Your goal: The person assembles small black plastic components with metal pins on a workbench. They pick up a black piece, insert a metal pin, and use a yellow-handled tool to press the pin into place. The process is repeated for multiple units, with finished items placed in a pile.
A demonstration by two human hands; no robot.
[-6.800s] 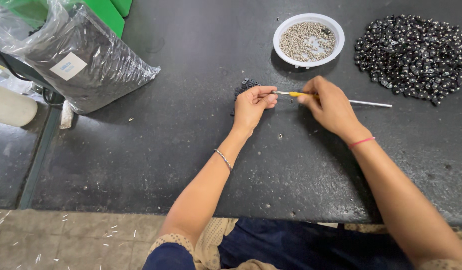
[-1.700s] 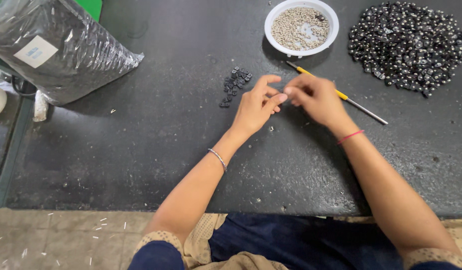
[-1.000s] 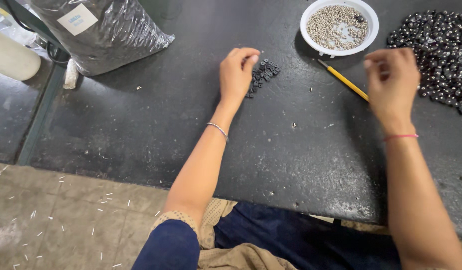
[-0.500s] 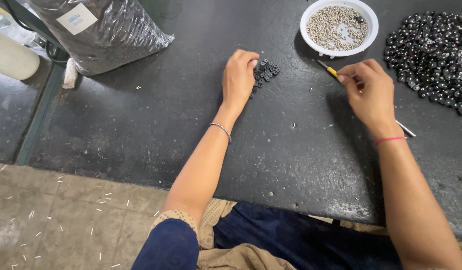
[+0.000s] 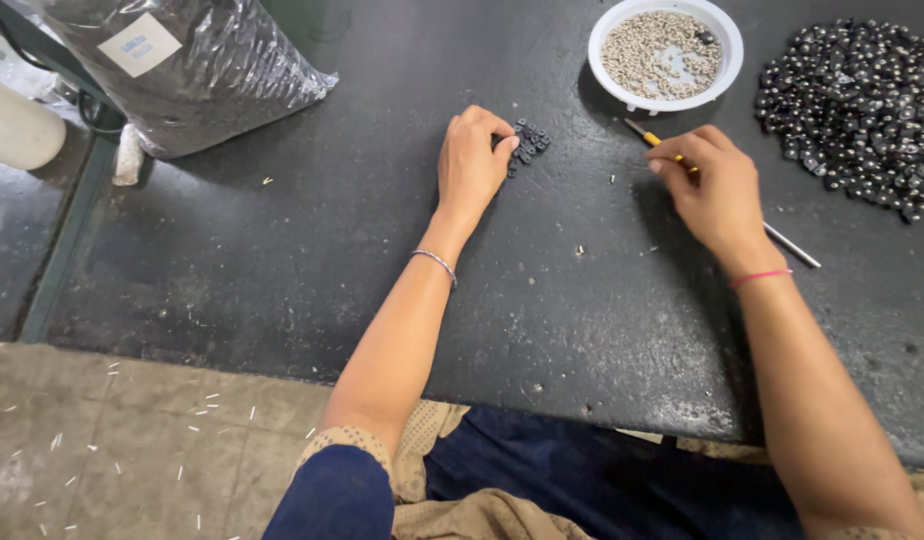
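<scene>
Nearest to me are my lap in dark blue cloth and the patterned hem of my top, right at the front edge of the desk, a dark, speckled slab. To my left the floor is littered with pale slivers.

My left forearm runs up over the desk, a thin bracelet at the wrist. My left hand lies palm down, fingertips curled onto the near edge of a small cluster of black rings; whether this grip pinches one of them I cannot tell, since the fingers cover their own tips.

My right arm comes in from the right, a pink thread band at the wrist. My right hand rests over a thin tool with a yellow handle and a metal shaft. The yellow end shows just past my fingertips and the shaft comes out behind my wrist, lying flat on the desk. This grip is curled around the handle, thumb and forefinger pressed to it.

Beyond the tool stands a white bowl of small pale grey beads. To its right spreads a heap of shiny black beads. Far left, a crinkled clear plastic bag with dark contents and a white label sits at the desk's back corner, a pale cylinder beside it.
</scene>
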